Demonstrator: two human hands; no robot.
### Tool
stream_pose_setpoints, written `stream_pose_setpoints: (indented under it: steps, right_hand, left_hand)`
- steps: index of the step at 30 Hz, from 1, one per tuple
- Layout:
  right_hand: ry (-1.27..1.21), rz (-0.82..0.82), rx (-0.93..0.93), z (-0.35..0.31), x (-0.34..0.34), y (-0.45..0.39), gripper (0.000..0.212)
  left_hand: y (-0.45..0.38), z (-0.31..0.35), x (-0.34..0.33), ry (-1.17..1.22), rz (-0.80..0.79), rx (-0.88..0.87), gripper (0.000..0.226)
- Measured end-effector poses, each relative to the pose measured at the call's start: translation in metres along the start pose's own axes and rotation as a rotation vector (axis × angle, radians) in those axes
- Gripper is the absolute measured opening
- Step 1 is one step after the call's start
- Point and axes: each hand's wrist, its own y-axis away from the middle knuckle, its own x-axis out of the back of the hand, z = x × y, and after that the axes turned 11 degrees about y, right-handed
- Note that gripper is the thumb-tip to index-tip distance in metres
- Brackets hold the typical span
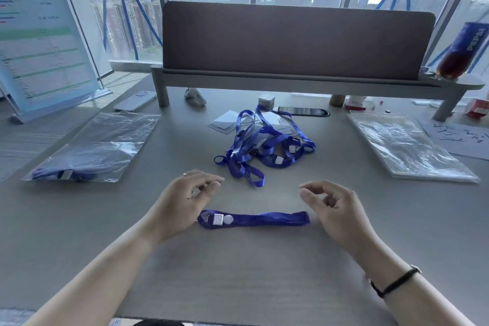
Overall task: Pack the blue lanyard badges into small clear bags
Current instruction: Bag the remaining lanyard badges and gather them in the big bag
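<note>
Folded blue lanyard [254, 219] is laid flat across lower centre of frame on grey table [238, 272], metal clip end toward frame left. Nothing is gripped by either hand. Left hand [182, 201] is held just above/beside the clip end, fingers loosely curled, thumb and forefinger nearly meeting, empty; ring is seen on one finger. Right hand [336, 209] is held near the other end of the strap, fingers relaxed-curled, also empty; contact w/ strap can't be told. Black band [397, 282] is worn on right wrist.

Pile of loose lanyards [264, 145] w/ clear badge holders is seen at centre frame, beyond the hands, tangled. Filled clear bag [90, 148] w/ a blue lanyard inside is placed at mid left. Stack of empty clear bags [407, 145] is placed at mid right. Behind the pile: dark phone [301, 112], small white box [266, 100]. Second phone [136, 100] is seen upper left, near poster stand [42, 34]. Pepsi bottle [463, 50] is stood on shelf at upper right.
</note>
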Motion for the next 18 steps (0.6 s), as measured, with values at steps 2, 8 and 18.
stream_pose_setpoints:
  steps: [2, 8, 18]
  right_hand:
    - [0.030, 0.024, -0.004, -0.008, -0.001, -0.014, 0.011]
    - [0.310, -0.138, 0.176, -0.058, -0.042, -0.075, 0.008]
    - [0.991, -0.335, 0.335, -0.092, -0.168, -0.212, 0.048]
  left_hand:
    - [-0.015, -0.001, 0.005, -0.004, 0.058, 0.045, 0.016]
    - [-0.059, -0.022, 0.004, -0.040, 0.105, 0.160, 0.013]
    - [-0.115, -0.059, 0.011, -0.044, 0.390, 0.220, 0.022]
